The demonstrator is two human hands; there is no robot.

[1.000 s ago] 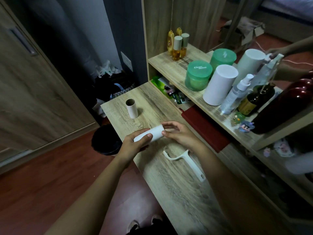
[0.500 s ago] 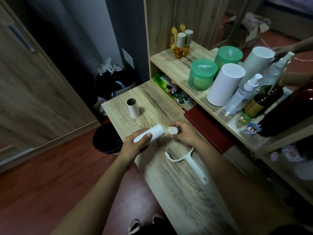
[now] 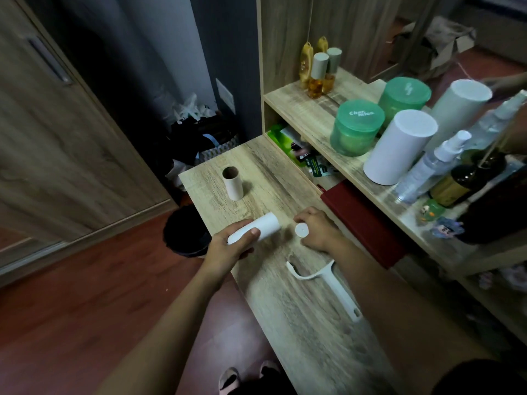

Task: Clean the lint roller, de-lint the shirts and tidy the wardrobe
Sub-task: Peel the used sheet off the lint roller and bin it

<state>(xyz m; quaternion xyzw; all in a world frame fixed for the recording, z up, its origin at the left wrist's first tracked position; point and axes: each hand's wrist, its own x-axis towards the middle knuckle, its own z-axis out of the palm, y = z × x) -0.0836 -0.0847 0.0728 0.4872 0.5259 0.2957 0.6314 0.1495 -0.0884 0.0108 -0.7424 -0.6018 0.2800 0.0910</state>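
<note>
lint roll (image 3: 256,230), white, cylindrical: held low over the wooden table (image 3: 285,323), its near end gripped by the left hand (image 3: 228,249), fingers curled round it. judged light, stiff lengthwise, crushable if squeezed, outer sheet probably tacky; best taken round the middle or by the ends. end cap (image 3: 301,230), small, white: pinched in the curled fingers of the right hand (image 3: 316,232), just beside the roll's open end, not touching it. handle frame (image 3: 328,280): laid flat on the table, near the right forearm. cardboard core (image 3: 233,183): stood upright further back. black bin (image 3: 185,232): placed on the floor by the table edge. green jars (image 3: 356,129), white canister (image 3: 399,146): shelved well apart. nothing is seen between roll and handle.
</note>
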